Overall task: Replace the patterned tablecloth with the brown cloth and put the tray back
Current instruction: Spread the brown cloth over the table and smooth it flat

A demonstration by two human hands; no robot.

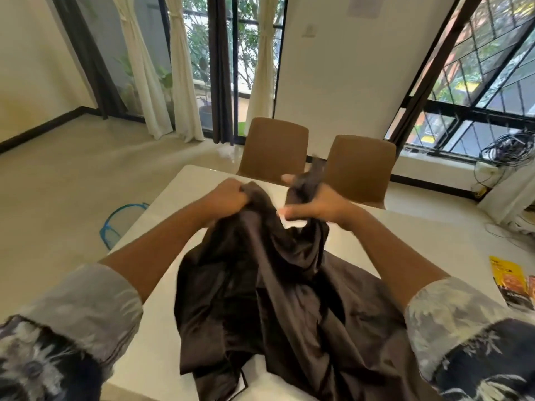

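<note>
One blue-rimmed basket (115,227): is seen on the floor, just beside the left edge of the table (185,198), whose bare top is white and glossy.
left sleeve (86,299): patterned grey fabric is rolled back on the forearm, which is stretched over the table's near left part.
left hand (228,198): is raised above the table's middle, left of centre; its fingers are curled tight round a bunched fold of the brown cloth (275,299).
brown cloth: dark, shiny and crumpled; it is held up at two points and hangs from both hands down onto the table's near half, where it is heaped as far as the near edge.
right hand (315,208): is raised above the table's middle, right of centre and near the left hand; a gathered strip of the cloth is gripped in it, with a blurred end standing up past the fingers.
chairs (275,149): two brown ones are set side by side at the table's far edge, their backs upright.
packets (506,282): yellow and orange printed ones are laid flat at the table's right end, well apart from the cloth.
</note>
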